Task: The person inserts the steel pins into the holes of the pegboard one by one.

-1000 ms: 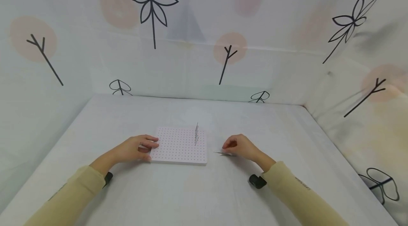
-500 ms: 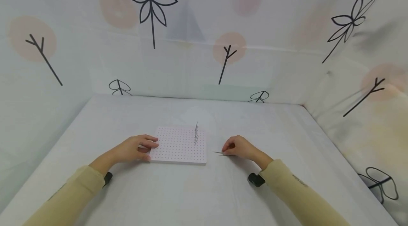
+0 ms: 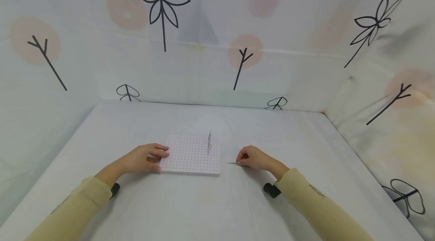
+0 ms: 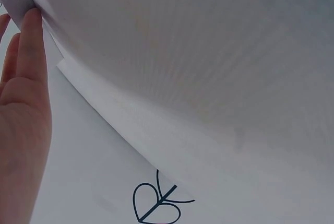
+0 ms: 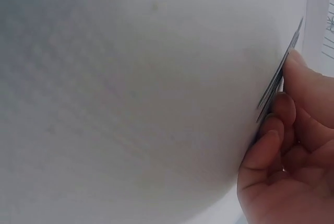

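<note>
A white board with a grid of small holes [image 3: 188, 162] lies flat on the table. Several thin metal needles [image 3: 209, 144] stand in a row near its right side, leaning slightly. My left hand [image 3: 140, 158] rests at the board's left edge, its fingertips on the border and its fingers loosely spread. To the right of the board, my right hand [image 3: 256, 158] is down at the tabletop, pinching at a small bunch of thin metal needles [image 5: 275, 80]. Thumb and curled fingers meet at the bunch in the right wrist view, with the points sticking out past the thumb.
A white cloth covers the table [image 3: 210, 207]. Patterned white cloth walls [image 3: 204, 71] with plant drawings rise behind it and at both sides. A dark wrist camera [image 3: 272, 190] sits under the right sleeve.
My right hand has shifted slightly left and drawn its fingers in over the loose needles, covering more of them. The left hand, the board and the standing needles stay in place.
</note>
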Demonstrator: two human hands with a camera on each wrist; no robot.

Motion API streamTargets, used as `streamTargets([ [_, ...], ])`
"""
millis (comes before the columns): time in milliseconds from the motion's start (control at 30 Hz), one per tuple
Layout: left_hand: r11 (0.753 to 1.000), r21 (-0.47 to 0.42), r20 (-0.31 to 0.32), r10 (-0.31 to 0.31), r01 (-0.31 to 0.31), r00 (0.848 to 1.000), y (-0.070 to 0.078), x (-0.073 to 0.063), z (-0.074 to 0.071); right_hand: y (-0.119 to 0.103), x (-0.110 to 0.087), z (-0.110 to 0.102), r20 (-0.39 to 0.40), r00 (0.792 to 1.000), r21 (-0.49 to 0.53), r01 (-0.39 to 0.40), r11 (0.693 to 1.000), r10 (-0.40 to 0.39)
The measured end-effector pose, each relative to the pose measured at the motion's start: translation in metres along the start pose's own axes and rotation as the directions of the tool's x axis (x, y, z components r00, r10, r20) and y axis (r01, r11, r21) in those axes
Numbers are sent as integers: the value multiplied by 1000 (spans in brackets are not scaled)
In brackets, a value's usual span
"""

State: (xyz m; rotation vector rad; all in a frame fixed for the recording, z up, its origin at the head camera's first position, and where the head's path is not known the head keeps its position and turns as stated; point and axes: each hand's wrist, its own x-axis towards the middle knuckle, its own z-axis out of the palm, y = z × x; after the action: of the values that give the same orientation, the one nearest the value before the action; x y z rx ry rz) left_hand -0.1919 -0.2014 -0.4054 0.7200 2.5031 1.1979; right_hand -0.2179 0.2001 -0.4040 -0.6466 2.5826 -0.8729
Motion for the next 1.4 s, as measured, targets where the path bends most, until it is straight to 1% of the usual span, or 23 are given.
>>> streamTargets([
  [233,1000,-1,7,-1,1,1000,-1,1,-1,-1,0,-3,43,998,-22,36,999,-35],
  [400,1000,-1,12,2,-2,1000,0,1,-2,0,-1,-5,46,999,-5,21,1000,-21],
  [567,1000,7,12,12,-13,1000,0,2,-2,1,-2,-6,30,1000,19,6,1000,-6],
  [633,1000,8,12,14,-14,1000,0,2,-2,1,-3,-5,18,1000,41,-9,999,8],
  [767,1000,1,13,22,-22,1000,1,2,-2,0,-3,-3,-27,1000,80,-10,997,12],
  [833,1000,3,14,29,-29,999,1,1,-3,-1,-2,-2,-58,998,93,3,996,2],
  [1000,1000,-1,12,17,-17,1000,0,1,-3,-6,2,1,-104,994,139,33,990,-19],
  [1167,1000,-12,13,22,-22,1000,-1,1,-3,-13,5,2,-139,989,208,74,975,-46],
  [1267,1000,-16,11,22,-22,1000,-1,1,-3,-18,6,4,-176,982,235,109,966,-68],
  [1400,1000,-23,10,20,-19,1000,0,1,-2,-22,8,7,-194,978,266,122,956,-71],
])
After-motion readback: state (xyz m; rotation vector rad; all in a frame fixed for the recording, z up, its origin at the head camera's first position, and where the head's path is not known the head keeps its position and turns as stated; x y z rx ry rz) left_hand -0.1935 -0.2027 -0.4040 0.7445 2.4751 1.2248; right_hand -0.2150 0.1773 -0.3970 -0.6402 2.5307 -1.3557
